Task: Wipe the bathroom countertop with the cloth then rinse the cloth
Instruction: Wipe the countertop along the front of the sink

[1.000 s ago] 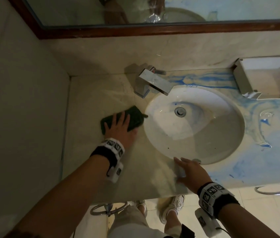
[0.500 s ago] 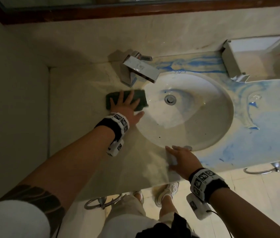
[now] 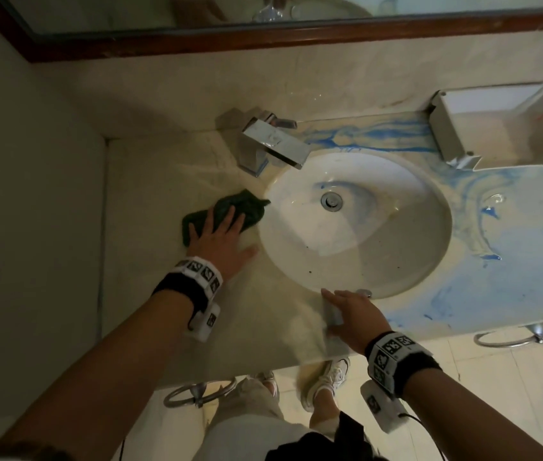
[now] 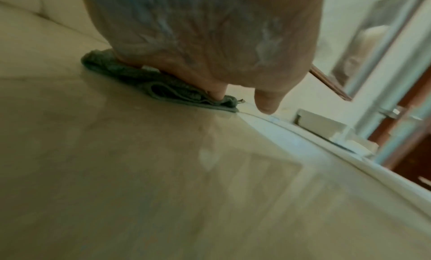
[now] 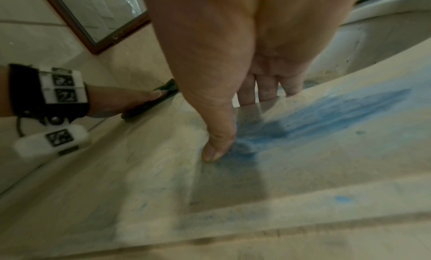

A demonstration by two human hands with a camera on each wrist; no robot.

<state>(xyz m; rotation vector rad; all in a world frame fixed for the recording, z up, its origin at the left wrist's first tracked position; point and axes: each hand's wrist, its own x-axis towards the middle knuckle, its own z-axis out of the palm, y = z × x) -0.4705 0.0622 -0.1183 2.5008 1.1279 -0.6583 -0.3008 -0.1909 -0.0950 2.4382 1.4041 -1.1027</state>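
A dark green cloth (image 3: 227,207) lies bunched on the beige countertop (image 3: 163,201), just left of the sink basin (image 3: 396,267). My left hand (image 3: 220,234) presses flat on the cloth with straight, spread fingers; the left wrist view shows the folded cloth (image 4: 130,74) under the fingertips (image 4: 218,95) and the thumb lifted off. My right hand (image 3: 353,311) rests flat on the counter's front edge below the basin, fingers straight; in the right wrist view its thumb (image 5: 217,149) touches a blue smear (image 5: 326,112). Blue streaks (image 3: 496,294) cover the counter's right side.
A square chrome faucet (image 3: 273,144) stands behind the basin. A white tray-like holder (image 3: 496,128) sits at the back right corner. A framed mirror (image 3: 263,38) runs along the wall. Towel rings (image 3: 513,337) hang under the front edge, above my shoes (image 3: 326,380).
My left hand has pushed the cloth along the counter beside the sink rim, turning it slightly. The right hand has stayed planted on the front edge.
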